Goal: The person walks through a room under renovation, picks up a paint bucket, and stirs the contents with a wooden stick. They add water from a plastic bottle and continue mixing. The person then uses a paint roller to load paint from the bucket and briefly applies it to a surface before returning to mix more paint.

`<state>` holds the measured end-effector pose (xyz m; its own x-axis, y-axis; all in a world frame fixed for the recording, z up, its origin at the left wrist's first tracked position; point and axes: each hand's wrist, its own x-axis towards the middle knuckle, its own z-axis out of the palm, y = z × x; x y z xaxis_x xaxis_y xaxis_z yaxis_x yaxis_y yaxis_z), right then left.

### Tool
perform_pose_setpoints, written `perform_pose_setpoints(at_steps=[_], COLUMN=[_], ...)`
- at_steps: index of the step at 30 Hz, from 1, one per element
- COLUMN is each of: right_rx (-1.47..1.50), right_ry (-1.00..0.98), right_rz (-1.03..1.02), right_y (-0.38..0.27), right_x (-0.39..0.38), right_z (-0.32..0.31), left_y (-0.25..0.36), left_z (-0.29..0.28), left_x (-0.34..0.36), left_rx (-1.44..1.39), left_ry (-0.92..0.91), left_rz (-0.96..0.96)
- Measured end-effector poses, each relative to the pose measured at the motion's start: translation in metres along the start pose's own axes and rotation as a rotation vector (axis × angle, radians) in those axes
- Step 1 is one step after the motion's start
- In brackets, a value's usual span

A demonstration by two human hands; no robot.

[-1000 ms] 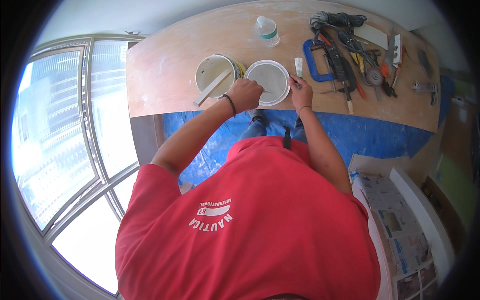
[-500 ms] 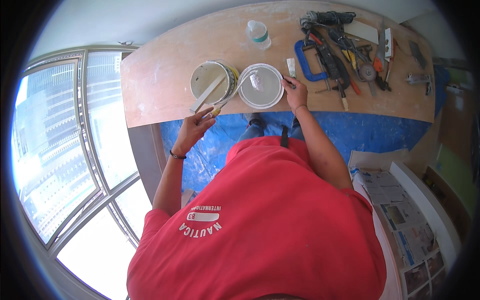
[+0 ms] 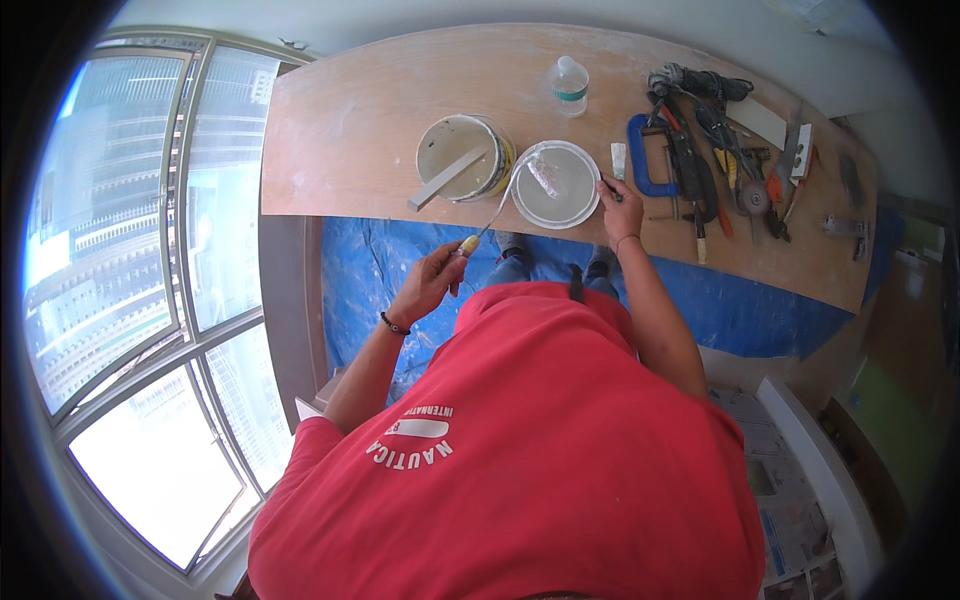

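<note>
My left hand (image 3: 425, 287), in front of the table (image 3: 340, 140), grips the yellow handle of a small paint roller (image 3: 467, 246). The roller's long wire reaches up to its pale head (image 3: 543, 176), which lies within a round white container (image 3: 575, 200). My right hand (image 3: 622, 210) is closed on a small dark object (image 3: 613, 192) at the container's right rim, perhaps a tool handle. Left of the container stands a paint bucket (image 3: 432, 140) with a pale flat stick (image 3: 445, 180) across it. A short pale strip (image 3: 618, 160) lies just beyond my right hand.
A water bottle (image 3: 568, 88) stands behind the containers. A blue C-clamp (image 3: 640, 160), a grinder (image 3: 725, 85) and several other tools crowd the table's right. Blue sheeting (image 3: 365, 280) covers the floor below. A window (image 3: 130, 230) is at left, newspapers (image 3: 775, 480) at lower right.
My left hand has moved from over the round container down and leftward, now showing the roller, whose head lies in the container. The view has shifted; my right hand remains at the rim.
</note>
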<state>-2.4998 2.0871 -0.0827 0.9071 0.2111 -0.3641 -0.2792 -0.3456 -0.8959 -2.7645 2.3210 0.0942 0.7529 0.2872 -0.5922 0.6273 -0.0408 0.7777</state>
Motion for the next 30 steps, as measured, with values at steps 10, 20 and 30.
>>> perform_pose_setpoints(at_steps=[10, 20, 30], right_rx=[0.022, 0.022, -0.027], right_ry=[-0.028, -0.005, 0.007], right_rz=[-0.005, -0.014, -0.025], right_y=[0.004, 0.005, 0.003], right_x=[0.003, 0.001, -0.001], right_z=[0.0, 0.001, 0.0], left_y=[0.026, 0.005, 0.012], left_z=[-0.019, 0.013, -0.013], left_x=[-0.044, -0.022, -0.042], left_rx=[-0.128, 0.206, 0.028], left_ry=[0.099, 0.071, 0.26], left_rz=[-0.021, 0.028, 0.065])
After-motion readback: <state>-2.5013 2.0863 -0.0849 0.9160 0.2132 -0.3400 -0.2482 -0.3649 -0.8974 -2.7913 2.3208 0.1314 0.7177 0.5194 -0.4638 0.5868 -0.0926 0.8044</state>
